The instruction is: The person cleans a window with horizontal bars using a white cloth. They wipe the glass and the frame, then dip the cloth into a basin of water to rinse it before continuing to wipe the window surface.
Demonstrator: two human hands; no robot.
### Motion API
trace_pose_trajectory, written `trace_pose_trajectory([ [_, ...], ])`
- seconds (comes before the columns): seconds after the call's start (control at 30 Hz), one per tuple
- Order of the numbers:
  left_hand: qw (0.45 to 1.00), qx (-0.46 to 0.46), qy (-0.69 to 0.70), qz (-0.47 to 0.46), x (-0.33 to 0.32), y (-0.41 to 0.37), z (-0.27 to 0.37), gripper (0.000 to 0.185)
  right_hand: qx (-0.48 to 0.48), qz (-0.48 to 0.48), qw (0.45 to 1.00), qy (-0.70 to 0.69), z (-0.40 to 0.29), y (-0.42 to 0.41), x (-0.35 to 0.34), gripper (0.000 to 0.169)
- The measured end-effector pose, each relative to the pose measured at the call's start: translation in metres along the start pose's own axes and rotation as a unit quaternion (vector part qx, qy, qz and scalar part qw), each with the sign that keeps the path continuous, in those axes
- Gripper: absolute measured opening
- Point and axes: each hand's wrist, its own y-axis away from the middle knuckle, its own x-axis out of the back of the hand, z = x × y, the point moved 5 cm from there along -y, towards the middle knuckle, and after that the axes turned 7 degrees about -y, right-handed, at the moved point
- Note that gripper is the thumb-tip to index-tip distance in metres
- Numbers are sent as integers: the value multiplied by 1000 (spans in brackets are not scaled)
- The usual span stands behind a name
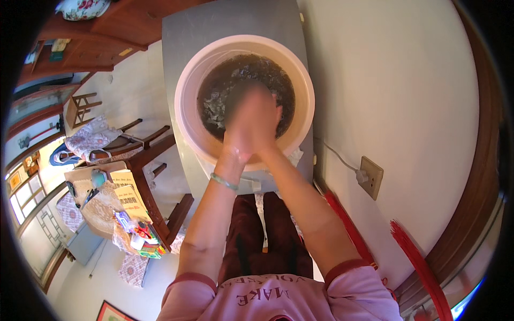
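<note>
A pale pink plastic basin stands on a grey flat-topped stand or appliance. Dark, murky water with pale bubbles or bits lies in its bottom. Over the basin's near half my left hand and my right hand are together, overlapping. Both are blurred, and a dark rounded shape shows at their far end; what it is cannot be made out. Whether the hands hold it is hidden. A green bangle circles my left wrist.
To the left, a wooden table bears papers, packets and a lace cover; chairs with patterned covers stand by it. A wall on the right carries a socket with a plugged-in cable. Red tasselled things are at lower right.
</note>
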Motion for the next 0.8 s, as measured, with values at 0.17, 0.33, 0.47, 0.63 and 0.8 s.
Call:
trace_pose_trajectory([
  [0.17, 995, -81, -42, -34, -24, -1, 28, 39, -88, -26, 976, -199, 33, -26, -13, 64],
  [0.33, 995, -75, 37, 57, -17, 1, 42, 7, -190, -30, 843, -503, 61, -1, 20, 45],
  [0.47, 994, -5, 17, 109, 8, -19, 33, 16, -196, -7, 865, -462, 110, 24, 7, 36],
  [0.63, 989, 34, -45, 136, 7, -27, 12, 34, -138, 6, 873, -469, 102, 44, 11, 28],
  [0.8, 983, 69, 19, 171, 48, -51, -13, 41, -111, 25, 881, -459, 58, 59, 24, 27],
])
